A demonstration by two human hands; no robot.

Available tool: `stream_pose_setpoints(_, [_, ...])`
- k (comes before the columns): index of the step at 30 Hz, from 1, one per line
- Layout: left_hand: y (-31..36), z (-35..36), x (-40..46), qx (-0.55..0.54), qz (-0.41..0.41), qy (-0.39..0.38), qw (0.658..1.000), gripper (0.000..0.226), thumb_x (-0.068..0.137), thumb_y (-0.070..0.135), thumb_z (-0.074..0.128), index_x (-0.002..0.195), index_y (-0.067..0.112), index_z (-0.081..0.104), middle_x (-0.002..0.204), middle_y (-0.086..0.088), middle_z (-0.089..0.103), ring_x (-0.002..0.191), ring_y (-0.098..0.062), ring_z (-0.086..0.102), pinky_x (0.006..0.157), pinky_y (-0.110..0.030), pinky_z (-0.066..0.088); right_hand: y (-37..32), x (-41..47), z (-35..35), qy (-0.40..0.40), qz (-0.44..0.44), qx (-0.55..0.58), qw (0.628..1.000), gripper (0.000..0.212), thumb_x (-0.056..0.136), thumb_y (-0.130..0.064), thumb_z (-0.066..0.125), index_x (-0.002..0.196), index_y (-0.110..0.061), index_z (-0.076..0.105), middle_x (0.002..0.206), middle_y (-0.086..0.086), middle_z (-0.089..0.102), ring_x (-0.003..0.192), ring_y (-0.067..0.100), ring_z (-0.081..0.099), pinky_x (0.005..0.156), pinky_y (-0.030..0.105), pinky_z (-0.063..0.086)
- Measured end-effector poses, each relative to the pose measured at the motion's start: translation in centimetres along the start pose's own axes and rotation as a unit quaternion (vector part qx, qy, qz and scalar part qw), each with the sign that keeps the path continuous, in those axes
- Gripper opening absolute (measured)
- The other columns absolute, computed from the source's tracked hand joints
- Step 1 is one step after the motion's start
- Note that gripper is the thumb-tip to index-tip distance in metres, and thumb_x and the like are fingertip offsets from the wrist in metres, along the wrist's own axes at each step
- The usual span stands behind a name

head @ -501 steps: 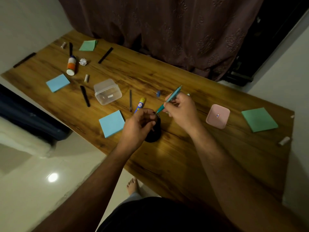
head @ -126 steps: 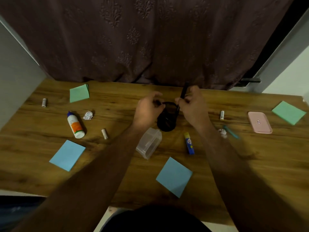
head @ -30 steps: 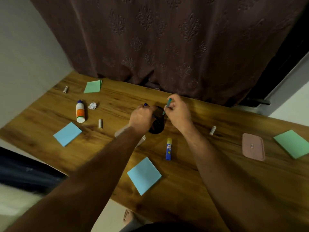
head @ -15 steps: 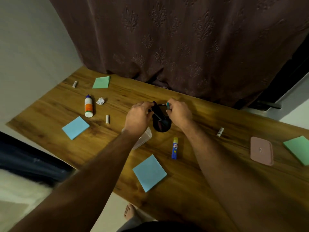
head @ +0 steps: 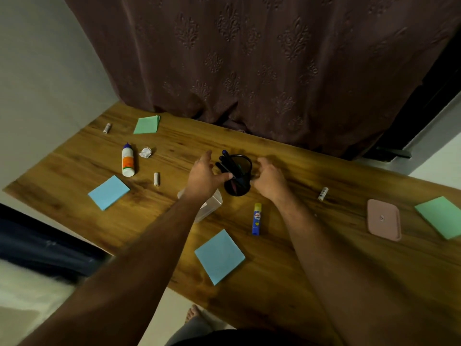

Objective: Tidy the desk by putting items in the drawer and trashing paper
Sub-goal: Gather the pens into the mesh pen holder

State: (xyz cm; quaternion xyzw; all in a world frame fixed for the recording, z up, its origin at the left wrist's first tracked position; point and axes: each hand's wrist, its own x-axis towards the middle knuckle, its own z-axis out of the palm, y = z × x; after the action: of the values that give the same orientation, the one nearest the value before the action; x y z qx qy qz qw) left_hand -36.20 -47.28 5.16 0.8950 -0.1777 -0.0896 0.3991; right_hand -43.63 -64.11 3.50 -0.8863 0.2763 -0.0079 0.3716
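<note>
Both hands sit at the far middle of the wooden desk (head: 287, 265), one on each side of a black pen cup (head: 237, 179); the left hand (head: 203, 174) is spread wide, its fingers straight and reaching past the cup's left side, its thumb lying against the cup's near wall; the right hand (head: 268, 177) has loosely curled fingers close to the cup's right wall, and whether they touch it I cannot tell; neither hand holds anything. Several dark pens (head: 228, 163) stand slanted in the cup, leaning toward the left hand. Under the left wrist lies a clear plastic box (head: 212, 204), partly hidden by the arm. Just nearer than the right wrist a blue and yellow glue stick (head: 257, 219) lies flat; nearer still, between the two forearms, is a blue pad of sticky notes (head: 220, 255). Well to the left of the left hand are a small white cylinder (head: 156, 179), a white and orange glue bottle (head: 128, 160) lying on its side, a crumpled ball of paper (head: 146, 152) just beside the bottle's top, and another blue pad (head: 108, 192); farther off on that side lie a green pad (head: 147, 124) and a second white cylinder (head: 107, 128). To the right of the right hand are a third white cylinder (head: 323, 193), a pink tray (head: 384, 219), and a green pad (head: 440, 217) at the desk's end.
</note>
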Motion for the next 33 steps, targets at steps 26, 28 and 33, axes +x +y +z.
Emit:
stream_pose_setpoints(26, [1.2,1.8,6.4,-0.071,0.112,-0.295,0.946,0.094,0.049,0.038,0.086,0.132,0.018,0.047,0.125,0.000,0.062,0.115,-0.018,0.059,0.098,-0.042,0.050,-1.1,-3.5,2.8,0.233,0.100,0.199,0.947,0.078,0.065,-0.030,0.087,0.133,-0.016,0.049,0.121,0.001,0.065,0.112,0.019,0.060,0.094,0.040,0.052])
stream_pose_setpoints(28, [2.8,2.9,5.5,-0.087,0.138,-0.311,0.937,0.089,0.055,0.031,0.087,0.133,0.018,0.046,0.127,0.000,0.062,0.116,-0.017,0.059,0.099,-0.042,0.049,-0.3,-5.0,1.5,0.262,0.102,0.200,0.939,0.079,0.066,-0.031,0.086,0.134,-0.015,0.048,0.121,0.000,0.064,0.112,0.018,0.061,0.095,0.040,0.052])
stream_pose_setpoints(33, [7.3,7.2,0.8,-0.140,0.199,-0.381,0.892,0.070,0.066,0.008,0.086,0.125,0.016,0.049,0.115,0.005,0.061,0.111,-0.015,0.062,0.096,-0.032,0.049,3.0,-10.8,-1.8,0.337,0.134,0.217,0.906,0.072,0.067,-0.018,0.087,0.128,-0.013,0.050,0.118,-0.001,0.063,0.110,0.018,0.062,0.095,0.039,0.054])
